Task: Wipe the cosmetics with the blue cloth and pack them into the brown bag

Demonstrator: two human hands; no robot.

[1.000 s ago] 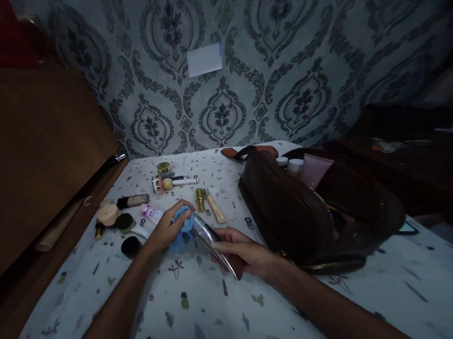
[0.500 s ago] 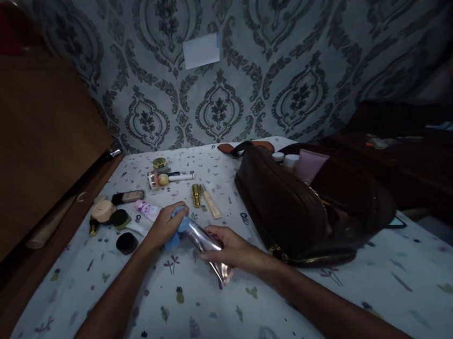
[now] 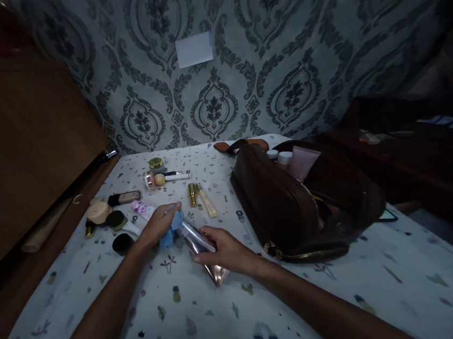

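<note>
My right hand [image 3: 224, 250] is closed round a shiny metallic tube [image 3: 197, 243], which lies slanted just above the patterned bedsheet [image 3: 209, 311]. My left hand [image 3: 158, 226] is closed on a blue cloth [image 3: 170, 231] and presses it against the tube's upper end. Both hands meet near the middle of the bed. An open dark brown bag [image 3: 295, 205] stands just right of my right hand, with a pink tube [image 3: 304, 162] and white-capped jars [image 3: 284, 157] sticking out of it.
Several cosmetics lie to the left and beyond my hands: gold tubes [image 3: 197, 195], a pink tube [image 3: 142, 208], round compacts [image 3: 110, 219], a black jar [image 3: 121, 244], a gold-lidded jar [image 3: 155, 163]. A wooden headboard [image 3: 26, 153] rises at the left. Patterned wallpaper [image 3: 280, 66] is behind.
My right hand has turned the metallic tube a little and drawn it closer to the sheet. The left hand keeps the blue cloth on the tube's upper end. The view has drifted slightly.
</note>
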